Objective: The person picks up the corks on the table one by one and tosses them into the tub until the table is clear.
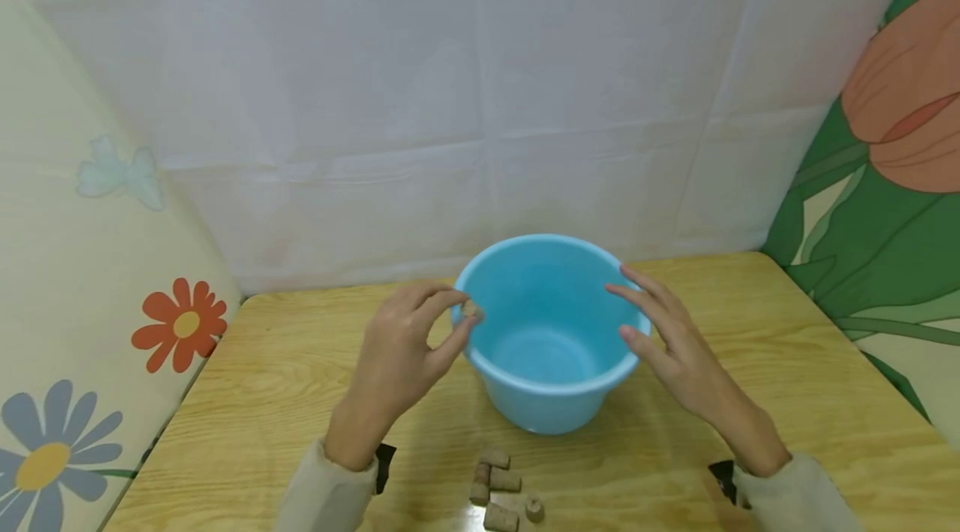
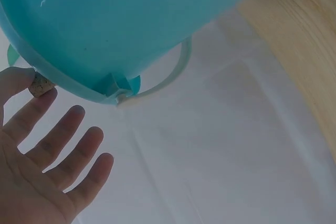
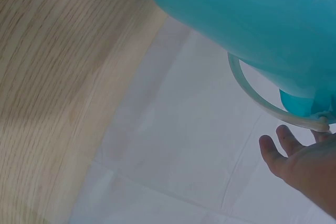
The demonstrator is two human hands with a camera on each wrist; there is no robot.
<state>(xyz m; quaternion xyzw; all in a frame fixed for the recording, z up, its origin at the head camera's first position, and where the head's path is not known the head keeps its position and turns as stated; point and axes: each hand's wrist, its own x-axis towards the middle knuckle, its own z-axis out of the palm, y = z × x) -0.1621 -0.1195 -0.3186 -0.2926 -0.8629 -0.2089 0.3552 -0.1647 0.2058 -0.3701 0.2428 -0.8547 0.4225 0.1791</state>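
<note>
A light blue plastic bucket (image 1: 551, 388) stands upright on the wooden table, and its inside shows no contents in the head view. Between thumb and index finger my left hand (image 1: 397, 348) pinches a small cork (image 1: 471, 310) at the bucket's left rim. The same cork (image 2: 41, 84) appears in the left wrist view, with the other fingers spread apart. My right hand (image 1: 678, 353) is at the right rim, fingers spread and lightly bent, fingertips reaching over the edge. A pale handle (image 3: 262, 103) hangs along the bucket's far side in the right wrist view.
Several corks (image 1: 505, 479) lie in a loose group on the table (image 1: 300, 399) in front of the bucket, one standing on end (image 1: 534, 509). A white cloth (image 1: 337, 98) hangs behind the table. Flower-patterned cloths (image 1: 885, 248) close in both sides.
</note>
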